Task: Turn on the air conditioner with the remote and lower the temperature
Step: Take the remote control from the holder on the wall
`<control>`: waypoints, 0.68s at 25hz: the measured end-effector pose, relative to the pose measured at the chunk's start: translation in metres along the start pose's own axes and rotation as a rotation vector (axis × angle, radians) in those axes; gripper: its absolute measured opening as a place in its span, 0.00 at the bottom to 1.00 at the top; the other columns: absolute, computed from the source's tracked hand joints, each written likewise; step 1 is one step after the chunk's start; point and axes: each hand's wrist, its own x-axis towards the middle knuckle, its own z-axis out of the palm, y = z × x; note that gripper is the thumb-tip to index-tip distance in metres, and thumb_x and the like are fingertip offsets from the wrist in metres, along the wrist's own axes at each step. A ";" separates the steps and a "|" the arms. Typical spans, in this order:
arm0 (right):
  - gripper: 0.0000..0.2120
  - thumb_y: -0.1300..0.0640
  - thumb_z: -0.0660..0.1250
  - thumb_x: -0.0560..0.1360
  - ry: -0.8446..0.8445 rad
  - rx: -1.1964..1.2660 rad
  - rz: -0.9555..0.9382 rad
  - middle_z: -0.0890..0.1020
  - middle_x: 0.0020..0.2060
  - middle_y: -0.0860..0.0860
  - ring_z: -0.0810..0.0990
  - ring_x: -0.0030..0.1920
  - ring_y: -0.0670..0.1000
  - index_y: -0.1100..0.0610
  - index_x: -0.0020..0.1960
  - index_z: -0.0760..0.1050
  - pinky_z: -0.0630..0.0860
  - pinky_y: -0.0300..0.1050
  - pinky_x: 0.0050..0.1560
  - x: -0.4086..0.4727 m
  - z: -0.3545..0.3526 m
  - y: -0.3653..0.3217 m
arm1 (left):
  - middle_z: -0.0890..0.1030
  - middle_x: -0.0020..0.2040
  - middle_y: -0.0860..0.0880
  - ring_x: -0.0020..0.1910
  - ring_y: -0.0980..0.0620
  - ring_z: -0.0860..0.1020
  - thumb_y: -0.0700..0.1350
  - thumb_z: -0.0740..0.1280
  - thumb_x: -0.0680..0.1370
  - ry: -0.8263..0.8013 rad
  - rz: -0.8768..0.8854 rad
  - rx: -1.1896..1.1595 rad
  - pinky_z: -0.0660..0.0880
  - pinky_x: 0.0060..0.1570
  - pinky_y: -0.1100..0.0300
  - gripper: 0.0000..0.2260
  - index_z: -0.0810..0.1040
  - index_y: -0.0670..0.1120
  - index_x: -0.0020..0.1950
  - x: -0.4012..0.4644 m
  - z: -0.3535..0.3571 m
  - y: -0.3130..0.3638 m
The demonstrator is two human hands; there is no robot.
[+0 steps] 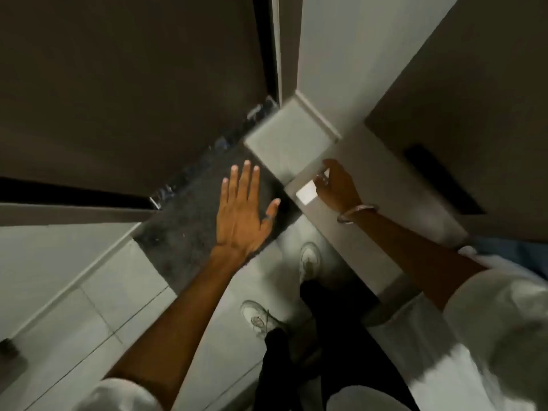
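White sleeves (501, 336) are seen nearest the camera, at the lower corners, with both bare forearms stretched forward from them. Below, a pale tiled floor (98, 307) is seen, and a dark speckled threshold strip (184, 215) is laid across it towards a dark door (118, 84). On the right a pale wall (370, 179) runs away from the camera, and its corner is met by a light skirting (317, 114). Two white sneakers (261, 317) and dark trousers (323, 315) are seen between the arms.

The left hand (241, 215) is held flat over the dark strip, palm down, with fingers spread and nothing in it. The right hand (338, 185) is placed against the wall, with a metal bangle (355, 213) worn at its wrist. Its grip is curled at the upper edge of a small bright white rectangle (307, 193) on the wall; whether this is the remote or a switch plate cannot be told, and it cannot be told if the fingers are pinching it or only touching. No other remote is visible.
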 end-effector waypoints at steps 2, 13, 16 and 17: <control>0.22 0.60 0.72 0.80 0.008 0.010 0.223 0.80 0.68 0.64 0.80 0.68 0.63 0.67 0.71 0.73 0.71 0.37 0.57 0.041 0.028 0.036 | 0.49 0.86 0.43 0.85 0.42 0.44 0.64 0.52 0.84 -0.087 -0.055 -0.030 0.47 0.84 0.43 0.36 0.50 0.44 0.85 0.025 0.051 -0.004; 0.44 0.44 0.73 0.73 0.194 -0.021 0.807 0.72 0.73 0.60 0.76 0.70 0.59 0.63 0.79 0.59 0.76 0.50 0.67 0.134 0.135 0.107 | 0.47 0.86 0.42 0.85 0.40 0.41 0.59 0.52 0.86 -0.245 -0.059 0.032 0.43 0.84 0.44 0.32 0.48 0.44 0.85 0.035 0.172 -0.027; 0.25 0.49 0.76 0.73 0.152 0.461 0.793 0.85 0.56 0.55 0.85 0.55 0.58 0.59 0.64 0.77 0.83 0.49 0.54 0.106 0.113 0.082 | 0.47 0.86 0.42 0.85 0.40 0.41 0.58 0.53 0.86 -0.191 -0.035 0.035 0.45 0.84 0.43 0.32 0.49 0.44 0.85 0.030 0.130 -0.027; 0.16 0.53 0.77 0.73 0.141 0.616 0.792 0.85 0.48 0.54 0.86 0.49 0.57 0.58 0.57 0.79 0.82 0.47 0.48 0.093 0.103 0.065 | 0.47 0.86 0.42 0.85 0.40 0.42 0.57 0.54 0.86 -0.146 -0.024 0.032 0.46 0.84 0.43 0.32 0.50 0.43 0.85 0.032 0.110 -0.027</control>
